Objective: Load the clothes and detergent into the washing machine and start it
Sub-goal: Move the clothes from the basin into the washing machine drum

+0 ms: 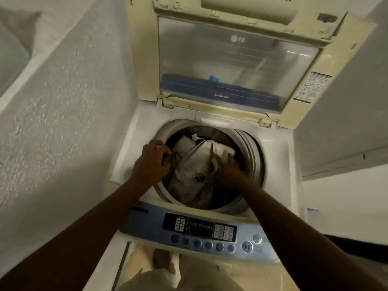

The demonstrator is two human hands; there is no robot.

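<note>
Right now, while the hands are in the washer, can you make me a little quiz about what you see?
1. True or false: the cream washing-machine lid with the clear window is shut.
2. Which hand rests on the round white tub rim: left or right?
3. What is the right hand pressing on: A) pale crumpled clothes in the tub, B) the round start button on the blue control panel, C) a detergent bottle?

Key: 1 false, the lid stands open; 2 left; 3 A.

One washing machine [273,156], one lid [239,59], two hands [152,162].
</note>
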